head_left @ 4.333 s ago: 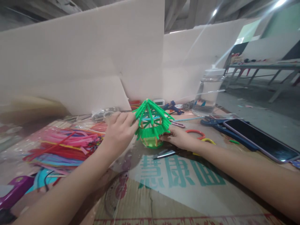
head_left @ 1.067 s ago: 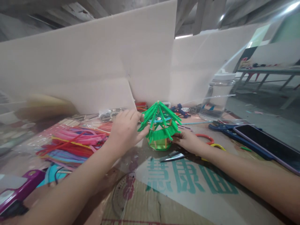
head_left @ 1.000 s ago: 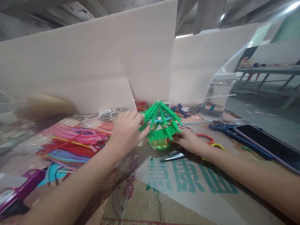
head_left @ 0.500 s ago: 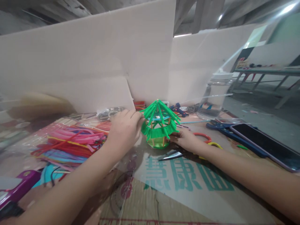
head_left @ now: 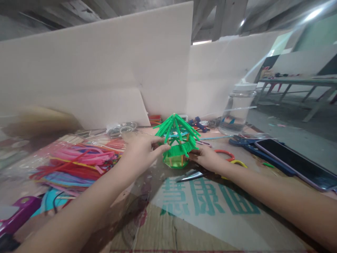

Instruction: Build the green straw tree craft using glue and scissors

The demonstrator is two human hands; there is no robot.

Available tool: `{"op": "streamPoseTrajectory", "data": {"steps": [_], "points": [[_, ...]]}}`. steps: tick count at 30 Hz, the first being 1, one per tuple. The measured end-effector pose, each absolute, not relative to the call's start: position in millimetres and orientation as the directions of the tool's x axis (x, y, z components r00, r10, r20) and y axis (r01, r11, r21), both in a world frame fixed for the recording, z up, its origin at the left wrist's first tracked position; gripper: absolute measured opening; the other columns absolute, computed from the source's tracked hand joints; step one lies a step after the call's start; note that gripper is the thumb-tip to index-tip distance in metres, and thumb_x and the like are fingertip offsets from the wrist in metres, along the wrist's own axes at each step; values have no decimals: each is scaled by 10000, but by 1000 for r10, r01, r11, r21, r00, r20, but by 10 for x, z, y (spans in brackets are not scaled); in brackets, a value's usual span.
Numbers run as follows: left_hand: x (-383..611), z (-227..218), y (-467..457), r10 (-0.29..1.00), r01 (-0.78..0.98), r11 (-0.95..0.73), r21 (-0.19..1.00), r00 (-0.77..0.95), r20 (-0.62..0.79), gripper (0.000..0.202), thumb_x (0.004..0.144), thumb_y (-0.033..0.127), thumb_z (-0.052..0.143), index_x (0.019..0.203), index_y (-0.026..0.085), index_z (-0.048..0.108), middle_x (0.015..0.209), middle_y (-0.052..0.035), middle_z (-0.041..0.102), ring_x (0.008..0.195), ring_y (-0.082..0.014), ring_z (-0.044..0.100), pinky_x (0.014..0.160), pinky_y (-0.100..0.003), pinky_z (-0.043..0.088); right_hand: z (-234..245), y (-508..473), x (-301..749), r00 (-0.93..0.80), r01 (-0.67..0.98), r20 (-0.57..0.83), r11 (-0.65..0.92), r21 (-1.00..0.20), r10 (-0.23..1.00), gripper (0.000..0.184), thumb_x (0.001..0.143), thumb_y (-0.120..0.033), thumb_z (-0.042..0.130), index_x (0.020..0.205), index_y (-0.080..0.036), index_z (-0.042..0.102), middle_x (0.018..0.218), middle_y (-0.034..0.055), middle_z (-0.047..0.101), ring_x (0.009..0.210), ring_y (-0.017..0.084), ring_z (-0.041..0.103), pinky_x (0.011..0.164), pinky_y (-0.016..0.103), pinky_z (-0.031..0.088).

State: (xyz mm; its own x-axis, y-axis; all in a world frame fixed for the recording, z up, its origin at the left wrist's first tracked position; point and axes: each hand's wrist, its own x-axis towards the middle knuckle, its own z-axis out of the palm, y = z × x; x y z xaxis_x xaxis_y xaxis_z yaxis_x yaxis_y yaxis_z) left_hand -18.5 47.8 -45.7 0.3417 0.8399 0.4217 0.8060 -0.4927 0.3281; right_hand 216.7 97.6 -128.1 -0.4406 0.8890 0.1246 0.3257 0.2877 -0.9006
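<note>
A small model pavilion (head_left: 177, 150) stands upright on the table, with two tiers of bright green pipe-cleaner roof, thin wooden posts and a green base. At its left side, my left hand (head_left: 142, 149) pinches the lower roof's edge between thumb and fingers. My right hand (head_left: 207, 159) grips the lower right side, its fingertips partly hidden behind the green fringe. Beneath the right wrist lie scissors (head_left: 191, 175) with dark blades, and red and yellow handles show beyond the forearm.
Left of me are bundled colourful pipe cleaners (head_left: 86, 158) and a purple glue gun (head_left: 22, 212). A phone (head_left: 295, 163) rests on dark blue pliers (head_left: 242, 141) at right. Behind stand a clear water bottle (head_left: 237, 109) and white upright boards (head_left: 118, 66).
My left hand has dropped from beside the upper roof to the lower roof's left edge, its thumb now on the fringe. My right hand stays at the pavilion. The view shifts slightly.
</note>
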Motion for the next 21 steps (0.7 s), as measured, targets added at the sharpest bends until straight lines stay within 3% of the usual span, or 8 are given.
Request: {"op": "streamPoseTrajectory", "data": {"steps": [3,7,11,14,15,18,21], "points": [[-154,-505,486,834,842,-477,251,345,430,321,922,381,510,718,180,653,644,0,621,611,-161,539,569,-283,311,-1278,977,2171,-457,306,115,278,-910,882,282,736,-460,657,862,-214,711,965,45,762,936,283,694,832,396,534],[-228,-416,478,824,823,-502,267,361,437,277,921,348,509,734,181,625,687,3,619,654,-162,556,607,-281,341,-1301,995,2187,-462,320,143,315,-894,875,251,763,-416,634,907,-226,713,989,31,764,981,281,690,861,392,525],[-307,-306,475,851,696,-494,521,264,455,291,940,431,494,836,190,621,815,-14,669,780,-179,609,699,-284,428,-1307,1007,2186,-458,337,166,344,-877,873,234,781,-386,608,891,-201,700,969,42,764,956,271,694,837,372,526],[-303,-259,436,851,385,-523,761,179,494,305,948,475,478,849,202,571,1089,-47,687,942,-198,642,801,-315,491,-1283,996,2175,-455,349,142,323,-880,879,249,780,-398,604,867,-180,688,935,58,762,897,258,695,791,358,530],[-297,-246,414,852,280,-523,805,167,496,309,947,484,477,832,206,548,1100,-49,686,943,-201,649,813,-332,505,-1272,988,2172,-453,344,144,322,-882,880,243,774,-393,609,864,-180,684,926,57,760,882,251,692,779,352,530],[-305,-207,358,865,171,-497,851,173,471,346,941,500,476,748,213,501,762,-16,657,721,-171,619,751,-344,515,-1248,962,2172,-435,307,200,353,-884,878,167,730,-301,621,852,-191,655,886,41,737,849,221,676,760,329,525],[-359,-175,346,841,324,-540,777,168,515,432,954,499,440,635,207,454,568,11,502,594,-143,495,656,-307,457,-1248,950,2182,-384,228,240,344,-911,892,168,682,-199,566,848,-211,589,803,7,677,799,182,650,718,294,518]]}}
